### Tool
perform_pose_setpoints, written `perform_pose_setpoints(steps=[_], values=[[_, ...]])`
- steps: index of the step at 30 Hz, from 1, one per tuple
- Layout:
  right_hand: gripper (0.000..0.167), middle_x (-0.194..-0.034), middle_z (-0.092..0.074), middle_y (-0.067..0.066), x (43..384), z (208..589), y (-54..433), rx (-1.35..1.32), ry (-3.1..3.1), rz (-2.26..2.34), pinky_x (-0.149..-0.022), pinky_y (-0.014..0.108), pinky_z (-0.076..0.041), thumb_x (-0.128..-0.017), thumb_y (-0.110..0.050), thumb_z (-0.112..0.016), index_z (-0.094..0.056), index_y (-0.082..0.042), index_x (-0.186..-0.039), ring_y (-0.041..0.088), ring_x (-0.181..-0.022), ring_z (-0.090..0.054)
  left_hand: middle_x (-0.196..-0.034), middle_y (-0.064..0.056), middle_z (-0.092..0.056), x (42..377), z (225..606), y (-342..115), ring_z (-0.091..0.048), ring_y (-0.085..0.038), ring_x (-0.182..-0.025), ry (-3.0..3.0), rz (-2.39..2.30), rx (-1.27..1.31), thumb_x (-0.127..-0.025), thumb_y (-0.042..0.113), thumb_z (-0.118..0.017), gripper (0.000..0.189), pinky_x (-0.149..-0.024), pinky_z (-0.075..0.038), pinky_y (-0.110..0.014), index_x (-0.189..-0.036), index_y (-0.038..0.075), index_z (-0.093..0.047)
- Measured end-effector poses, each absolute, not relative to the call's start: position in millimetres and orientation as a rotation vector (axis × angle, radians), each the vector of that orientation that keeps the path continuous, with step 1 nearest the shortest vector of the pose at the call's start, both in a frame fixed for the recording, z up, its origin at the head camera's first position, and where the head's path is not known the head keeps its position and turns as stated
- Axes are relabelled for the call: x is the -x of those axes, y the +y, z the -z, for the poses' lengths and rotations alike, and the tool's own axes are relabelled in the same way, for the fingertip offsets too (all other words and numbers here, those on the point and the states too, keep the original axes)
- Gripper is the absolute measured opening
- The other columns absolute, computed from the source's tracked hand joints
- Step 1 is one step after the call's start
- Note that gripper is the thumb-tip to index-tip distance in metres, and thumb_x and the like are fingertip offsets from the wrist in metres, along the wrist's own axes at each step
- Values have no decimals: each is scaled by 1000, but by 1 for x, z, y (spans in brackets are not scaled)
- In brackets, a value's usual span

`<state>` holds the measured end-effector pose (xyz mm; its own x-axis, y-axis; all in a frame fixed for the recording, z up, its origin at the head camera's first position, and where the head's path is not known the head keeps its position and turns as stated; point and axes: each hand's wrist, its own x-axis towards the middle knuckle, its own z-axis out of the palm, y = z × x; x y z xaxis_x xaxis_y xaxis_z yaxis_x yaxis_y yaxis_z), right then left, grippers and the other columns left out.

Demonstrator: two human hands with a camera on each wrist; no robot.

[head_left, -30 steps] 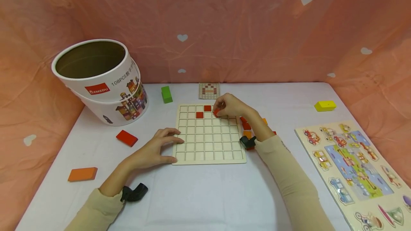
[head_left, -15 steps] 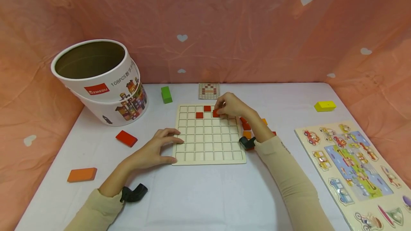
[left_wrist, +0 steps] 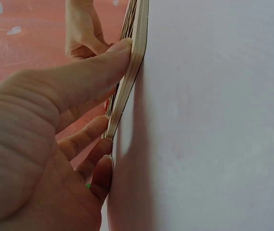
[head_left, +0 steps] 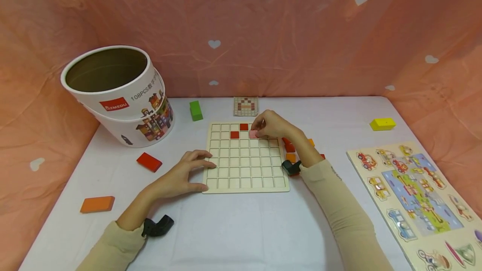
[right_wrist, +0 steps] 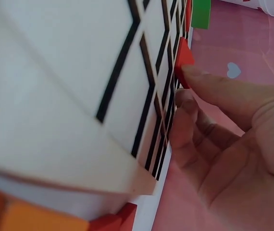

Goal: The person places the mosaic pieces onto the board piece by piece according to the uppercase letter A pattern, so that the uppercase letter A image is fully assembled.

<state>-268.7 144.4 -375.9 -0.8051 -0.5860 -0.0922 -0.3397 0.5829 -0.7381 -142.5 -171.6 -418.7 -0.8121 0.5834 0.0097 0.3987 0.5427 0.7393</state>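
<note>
Counter (head_left: 241, 229) carries a wooden grid board (head_left: 234, 162), about midway between its left and right edges, short of the far edge. Board should be light, stiff, apt to slide — steady it by the rim. Left hand (head_left: 182, 177): fingers spread, touching the board's side facing the counter's left edge. Right hand (head_left: 272, 124): thumb and fingers pinching a red tile (right_wrist: 183, 57), tilted at the grid's second row from the counter's far edge. Tile likely light, rigid, a bit slick — hold by opposite edges.
</note>
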Motion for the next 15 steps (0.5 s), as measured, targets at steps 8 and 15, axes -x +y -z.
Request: perform_pose_setpoints(steps=[8,15], values=[[10,-79,-63,10,270,380,149,787,2468,1083,-71,29,-48,-84,6,-74,-72,5,-94,22,-75,-56,-145,-8,-43,142,418,-172,-29,-33,-137,2545,-1128,-833,-78,20,-86,50,-111,-27,-59,-125,15,-67],[22,-94,-69,15,271,378,183,789,2382,1196,-77,28,-52,-86,4,-71,-69,8,-108,24,-86,-62,-145,-9,-43,142,418,-172,-29,-33,-137,2541,-1133,-838,-78,19,-86,51,-111,-27,-59,-125,14,-67]])
